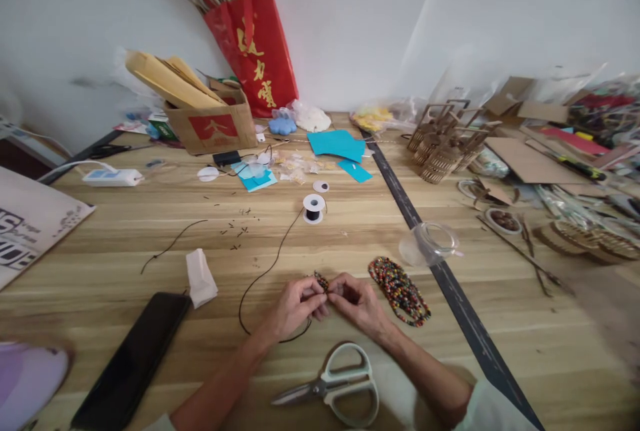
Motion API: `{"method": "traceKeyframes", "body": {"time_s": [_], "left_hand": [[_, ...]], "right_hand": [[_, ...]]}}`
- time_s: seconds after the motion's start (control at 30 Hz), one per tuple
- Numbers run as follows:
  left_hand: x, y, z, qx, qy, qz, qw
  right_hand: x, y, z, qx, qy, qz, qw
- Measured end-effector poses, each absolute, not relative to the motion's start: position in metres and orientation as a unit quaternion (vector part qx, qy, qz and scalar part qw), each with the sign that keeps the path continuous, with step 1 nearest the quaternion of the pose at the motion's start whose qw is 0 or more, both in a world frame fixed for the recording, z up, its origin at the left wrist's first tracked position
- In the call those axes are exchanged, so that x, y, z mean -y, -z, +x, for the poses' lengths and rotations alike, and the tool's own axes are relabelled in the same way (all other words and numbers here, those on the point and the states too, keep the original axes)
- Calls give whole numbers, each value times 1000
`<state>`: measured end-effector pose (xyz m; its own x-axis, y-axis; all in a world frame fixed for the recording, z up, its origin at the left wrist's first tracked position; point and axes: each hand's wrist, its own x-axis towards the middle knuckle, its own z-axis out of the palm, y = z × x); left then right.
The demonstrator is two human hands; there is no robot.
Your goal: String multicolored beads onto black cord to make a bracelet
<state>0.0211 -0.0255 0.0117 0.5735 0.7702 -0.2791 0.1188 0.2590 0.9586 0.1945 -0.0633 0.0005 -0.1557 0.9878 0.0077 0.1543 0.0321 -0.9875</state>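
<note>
Both hands meet at the front middle of the wooden table. My left hand [299,303] is closed in a pinch on a small beaded piece [321,280], and my right hand [356,298] pinches the same piece from the other side. The fingers cover most of it. A black cord [260,274] curves from below my left hand up to a white spool [313,208] wound with black cord. Right of my right hand lies a coil of multicoloured bead strands [400,291]. White-handled scissors [330,386] rest in front of my wrists, blades pointing left.
To the left lie a black phone [134,358], a folded white paper [201,278] and a loose cord piece [173,244]. A clear plastic container [429,243] stands right of the spool. Small woven baskets [445,144], a cardboard box [215,126] and a red bag [260,51] stand at the back.
</note>
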Motion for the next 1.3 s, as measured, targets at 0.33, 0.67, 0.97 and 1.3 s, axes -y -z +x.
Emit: {"method": "traceKeyframes", "body": {"time_s": [0.33, 0.67, 0.97, 1.3], "left_hand": [[30, -6, 26, -391, -249, 564, 683], [26, -13, 20, -408, -264, 691, 535], [25, -9, 19, -389, -273, 666, 575], [23, -12, 17, -392, -258, 660, 586]], "right_hand": [[63, -4, 194, 576, -526, -457, 428], [67, -4, 192, 597, -499, -455, 433], [73, 5, 190, 630, -468, -490, 380], [72, 7, 191, 648, -448, -489, 374]]}}
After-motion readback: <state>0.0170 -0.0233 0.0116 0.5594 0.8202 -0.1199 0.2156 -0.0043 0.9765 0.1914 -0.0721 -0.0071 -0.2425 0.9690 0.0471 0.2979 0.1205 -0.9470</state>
